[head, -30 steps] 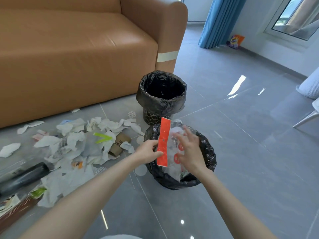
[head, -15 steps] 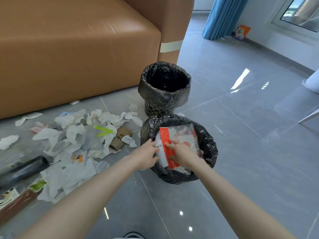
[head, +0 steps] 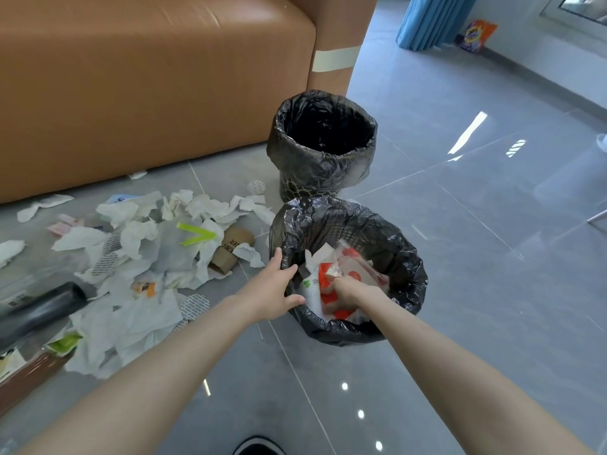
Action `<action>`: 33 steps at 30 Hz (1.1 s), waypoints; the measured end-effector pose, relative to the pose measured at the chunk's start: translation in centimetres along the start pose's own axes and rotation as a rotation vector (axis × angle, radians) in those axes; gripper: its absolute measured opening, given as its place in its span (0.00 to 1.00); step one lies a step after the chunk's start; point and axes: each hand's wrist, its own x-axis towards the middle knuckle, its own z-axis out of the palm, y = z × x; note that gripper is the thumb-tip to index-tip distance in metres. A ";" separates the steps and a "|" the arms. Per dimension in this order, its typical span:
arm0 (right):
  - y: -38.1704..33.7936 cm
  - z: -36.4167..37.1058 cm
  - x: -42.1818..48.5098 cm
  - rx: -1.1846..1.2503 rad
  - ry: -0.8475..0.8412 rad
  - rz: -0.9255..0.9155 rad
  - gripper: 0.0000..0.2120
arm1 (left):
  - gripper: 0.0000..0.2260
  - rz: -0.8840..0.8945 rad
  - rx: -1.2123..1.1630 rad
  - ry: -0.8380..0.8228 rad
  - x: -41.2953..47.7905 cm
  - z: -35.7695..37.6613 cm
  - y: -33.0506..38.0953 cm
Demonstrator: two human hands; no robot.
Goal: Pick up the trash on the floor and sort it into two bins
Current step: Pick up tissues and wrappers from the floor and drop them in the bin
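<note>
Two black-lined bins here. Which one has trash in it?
The nearer bin, whose rim the left hand grips: red-and-white packaging lies inside, gripped by the right hand. The farther bin by the sofa shows only dark liner.

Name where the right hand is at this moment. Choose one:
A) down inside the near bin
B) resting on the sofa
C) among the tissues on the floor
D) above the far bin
A: the right hand is below the rim of the near bin, fingers curled into the red-and-white packaging, while the left hand holds that bin's rim.
</note>
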 end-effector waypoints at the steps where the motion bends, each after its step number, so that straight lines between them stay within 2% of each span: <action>1: 0.2 0.1 0.2 0.014 -0.018 0.014 0.20 | 0.33 0.004 -0.006 0.003 0.1 0.1 -0.1; 13: 0.6 1.0 1.0 0.096 -0.100 0.043 0.20 | 0.32 0.016 -0.012 0.009 0.3 0.4 -0.5; 21: 0.1 -0.6 -1.3 0.105 0.254 0.052 0.08 | 0.30 -0.022 0.016 0.031 -0.4 -0.5 -0.3; 27: -1.2 -3.7 -4.8 0.233 0.497 0.077 0.11 | 0.25 0.003 -0.018 0.112 -2.3 -3.6 -0.4; 33: -5.6 -7.2 -7.4 0.355 0.586 -0.104 0.10 | 0.21 -0.022 -0.018 0.174 -5.7 -7.0 -2.5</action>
